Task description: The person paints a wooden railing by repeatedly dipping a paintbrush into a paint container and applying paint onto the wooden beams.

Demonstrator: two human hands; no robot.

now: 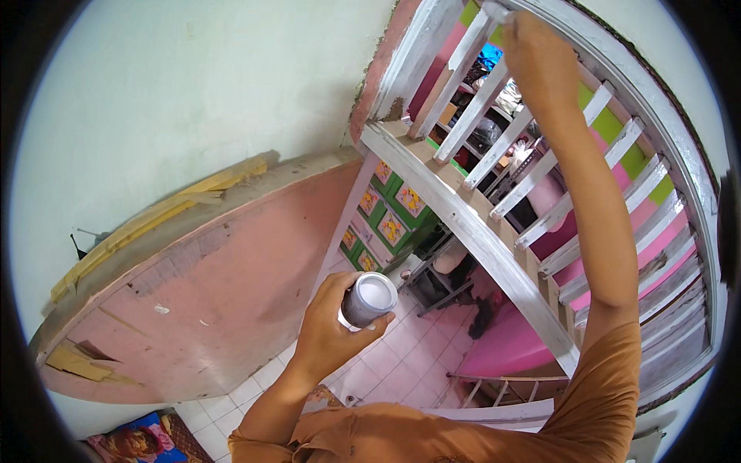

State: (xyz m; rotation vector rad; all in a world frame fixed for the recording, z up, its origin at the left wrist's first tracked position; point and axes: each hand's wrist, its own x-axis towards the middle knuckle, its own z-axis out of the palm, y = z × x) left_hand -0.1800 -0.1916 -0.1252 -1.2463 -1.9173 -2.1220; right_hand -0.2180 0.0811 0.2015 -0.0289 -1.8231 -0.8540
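Observation:
My left hand (328, 332) is wrapped round a small open paint can (370, 297) with white paint in it, held low in front of my chest. High at the upper right, my right hand (538, 58) is closed at the top of a wooden slatted window frame (567, 31). From its fingers sticks a small pale-ended tool (495, 11), blurred, its kind hard to make out. It is close to the upper ends of the slats (467, 65). White paint coats the slats unevenly, with bare or grey patches on some of them.
Left of me runs a pink wall (231, 270) with a ledge carrying yellow strips (166, 220). A white beam (478, 239) crosses below the slats. Beyond stand a green cabinet (401, 204) and pink floor tiles (386, 347). A ladder-like rack (502, 386) is lower right.

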